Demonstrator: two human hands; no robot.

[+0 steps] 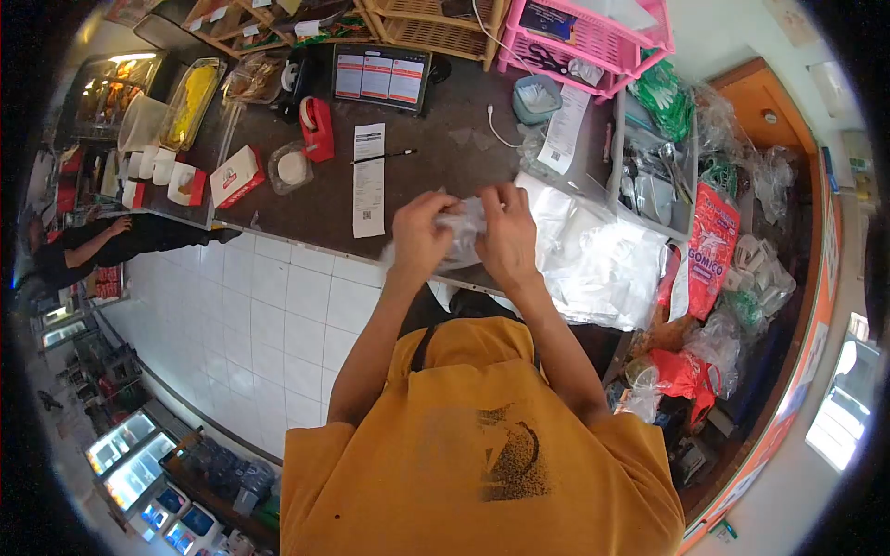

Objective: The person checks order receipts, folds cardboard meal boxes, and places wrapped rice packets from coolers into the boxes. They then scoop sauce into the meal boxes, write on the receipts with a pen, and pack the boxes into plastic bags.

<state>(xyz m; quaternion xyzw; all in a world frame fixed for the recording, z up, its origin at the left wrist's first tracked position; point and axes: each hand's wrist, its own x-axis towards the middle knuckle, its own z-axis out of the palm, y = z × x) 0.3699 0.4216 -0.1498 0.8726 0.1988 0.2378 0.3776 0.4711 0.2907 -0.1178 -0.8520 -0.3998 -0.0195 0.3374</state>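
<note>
Both hands grip a thin clear plastic bag (466,232) above the front edge of the dark counter. My left hand (425,232) has its fingers curled on the bag's left side. My right hand (507,233) pinches it on the right, fingers bent inward. The bag is crumpled, and I cannot tell whether anything is inside. Just right of my right hand lies a pile of flat clear plastic bags (593,264). To the left of my left hand, a long printed receipt (369,190) lies on the counter with a black pen (383,157) across it.
A tablet (381,79) stands at the back, near a red tape dispenser (317,130). Red-white boxes (237,176) sit at the left. A grey utensil bin (656,171) and pink basket (593,46) are on the right. Another person (102,246) is at far left.
</note>
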